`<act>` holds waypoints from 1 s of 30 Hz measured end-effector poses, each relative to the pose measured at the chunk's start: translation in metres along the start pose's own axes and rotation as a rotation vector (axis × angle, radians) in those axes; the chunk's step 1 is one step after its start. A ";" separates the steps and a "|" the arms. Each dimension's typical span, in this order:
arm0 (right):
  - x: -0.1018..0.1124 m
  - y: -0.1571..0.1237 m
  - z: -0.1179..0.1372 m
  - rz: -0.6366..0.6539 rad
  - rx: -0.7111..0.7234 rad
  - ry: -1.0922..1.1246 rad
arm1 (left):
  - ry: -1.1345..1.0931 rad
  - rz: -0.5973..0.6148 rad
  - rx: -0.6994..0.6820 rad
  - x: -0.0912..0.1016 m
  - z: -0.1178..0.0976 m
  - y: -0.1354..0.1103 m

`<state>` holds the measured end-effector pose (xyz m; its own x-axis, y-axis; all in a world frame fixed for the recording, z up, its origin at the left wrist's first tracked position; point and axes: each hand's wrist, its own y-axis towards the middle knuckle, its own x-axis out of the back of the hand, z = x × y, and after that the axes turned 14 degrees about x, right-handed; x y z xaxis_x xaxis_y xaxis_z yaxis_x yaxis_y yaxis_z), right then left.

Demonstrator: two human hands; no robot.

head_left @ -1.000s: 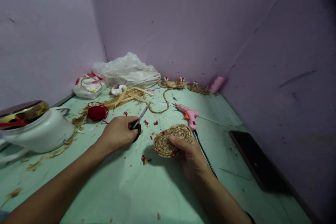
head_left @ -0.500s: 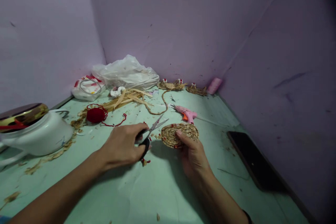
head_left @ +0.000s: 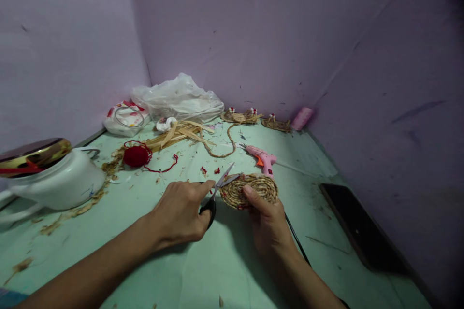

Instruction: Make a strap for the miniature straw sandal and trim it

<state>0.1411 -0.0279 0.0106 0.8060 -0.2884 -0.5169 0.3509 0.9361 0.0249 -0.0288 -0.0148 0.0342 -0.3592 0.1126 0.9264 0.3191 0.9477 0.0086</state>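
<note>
My left hand (head_left: 186, 210) is closed around the black handles of a pair of scissors (head_left: 217, 188). Their blades stand a little apart, the tips at the upper left edge of a coiled oval mat (head_left: 237, 194) of braided straw with small red bits along its rim. Whether the blades touch the rim I cannot tell. Gripping the mat's right side is my right hand (head_left: 266, 215), thumb on top and fingers hidden underneath. Red scraps (head_left: 210, 171) lie on the table just beyond the scissors. Behind the mat rests a pink glue gun (head_left: 261, 157) with a clear glue stick.
A ball of red yarn (head_left: 137, 155), straw strips (head_left: 177, 136) and a braided cord (head_left: 219, 155) lie further back. A white pot (head_left: 61, 183) stands left, a black phone (head_left: 362, 229) lies right. A plastic bag (head_left: 179, 99) and finished straw pieces (head_left: 241, 117) line the wall.
My left hand has brought the scissors right to the mat's edge, and the blades look a bit less spread. The red scraps behind the scissors now show. The view has shifted slightly.
</note>
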 end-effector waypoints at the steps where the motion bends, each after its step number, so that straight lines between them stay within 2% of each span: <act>1: 0.000 0.000 0.000 -0.001 0.001 0.002 | -0.002 0.011 -0.003 0.000 0.000 0.000; 8: 0.001 0.000 0.000 -0.011 0.014 0.022 | 0.054 0.078 0.004 0.004 -0.003 -0.003; 14: 0.005 -0.004 -0.005 0.075 0.060 -0.049 | 0.089 -0.023 0.033 0.005 -0.004 -0.004; 25: 0.001 -0.006 0.002 0.027 0.053 -0.006 | 0.056 0.075 -0.028 0.002 -0.002 -0.003; 30: 0.004 -0.007 -0.002 0.095 0.075 -0.053 | 0.030 0.001 0.001 0.005 -0.002 -0.002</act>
<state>0.1413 -0.0353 0.0069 0.8606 -0.2117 -0.4633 0.3052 0.9425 0.1363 -0.0296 -0.0170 0.0399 -0.3325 0.1045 0.9373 0.3182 0.9480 0.0072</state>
